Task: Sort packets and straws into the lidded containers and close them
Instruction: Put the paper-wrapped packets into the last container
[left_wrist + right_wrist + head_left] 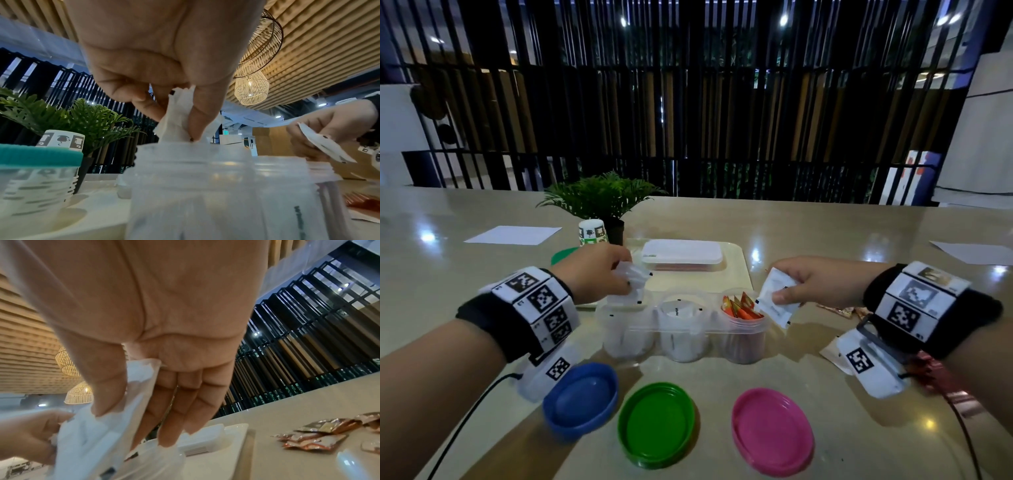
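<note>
- The left hand [599,270] pinches a bunch of white packets [635,277] by their top edges, thumb against fingertips, right over the left jar [626,329]. Held that way they hang straight down, which I judge is meant to feed them through the mouth; the left wrist view shows their lower ends already at the rim.
- The right hand [815,284] grips one white packet [775,301] between thumb and fingers, above and just right of the right jar [744,329], which is filled with orange packets [739,306]. It seems to wait for a turn at another jar, though which one I cannot tell.
- The middle jar [681,329] holds something white; the frosted wall blurs what it is.
- Three lids lie upturned near the person: blue lid [582,397], green lid [655,423], pink lid [772,430], each roughly before its jar, ready for closing.
- Foil packets [320,433] lie loose on the table [825,226] to the right, still unsorted.
- The tray [736,270] sits behind the jars.
</note>
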Action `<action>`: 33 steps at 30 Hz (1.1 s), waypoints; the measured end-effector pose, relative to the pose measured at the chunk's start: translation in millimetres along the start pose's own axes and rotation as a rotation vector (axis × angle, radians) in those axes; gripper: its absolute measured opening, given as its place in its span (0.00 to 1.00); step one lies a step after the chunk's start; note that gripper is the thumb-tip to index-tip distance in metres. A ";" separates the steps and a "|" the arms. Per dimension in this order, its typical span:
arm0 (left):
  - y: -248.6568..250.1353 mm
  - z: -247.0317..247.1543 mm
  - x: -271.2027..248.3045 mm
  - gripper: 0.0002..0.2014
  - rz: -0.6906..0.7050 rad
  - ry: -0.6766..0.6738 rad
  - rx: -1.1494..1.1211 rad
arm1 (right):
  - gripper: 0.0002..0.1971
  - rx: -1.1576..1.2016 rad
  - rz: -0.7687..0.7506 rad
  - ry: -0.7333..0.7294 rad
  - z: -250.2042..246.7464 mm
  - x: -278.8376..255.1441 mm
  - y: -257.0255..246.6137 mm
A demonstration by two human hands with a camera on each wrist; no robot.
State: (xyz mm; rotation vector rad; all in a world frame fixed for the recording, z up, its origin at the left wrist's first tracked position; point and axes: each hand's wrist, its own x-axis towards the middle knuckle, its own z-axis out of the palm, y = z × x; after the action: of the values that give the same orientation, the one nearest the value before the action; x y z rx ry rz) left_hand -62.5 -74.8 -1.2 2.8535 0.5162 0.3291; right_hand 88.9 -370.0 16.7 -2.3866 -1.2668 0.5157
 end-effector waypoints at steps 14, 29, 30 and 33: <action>2.1 4.6 9.1 0.09 0.168 -0.464 0.286 | 0.02 0.093 0.016 0.054 14.2 1.2 -2.8; 17.1 12.2 12.0 0.16 0.115 -0.662 0.492 | 0.03 0.052 0.064 0.068 16.6 -1.1 -6.3; 18.2 13.1 11.7 0.16 0.127 -0.651 0.500 | 0.03 0.059 0.065 0.067 16.7 -1.4 -6.2; 21.1 14.3 13.3 0.14 0.206 -0.580 0.506 | 0.02 0.080 0.068 0.061 16.9 -0.9 -6.1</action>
State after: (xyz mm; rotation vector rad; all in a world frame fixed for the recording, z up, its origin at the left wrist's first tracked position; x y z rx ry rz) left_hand -40.1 -91.7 -7.0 3.2622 0.2031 -0.6811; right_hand 75.9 -364.8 5.4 -2.3669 -1.1215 0.5004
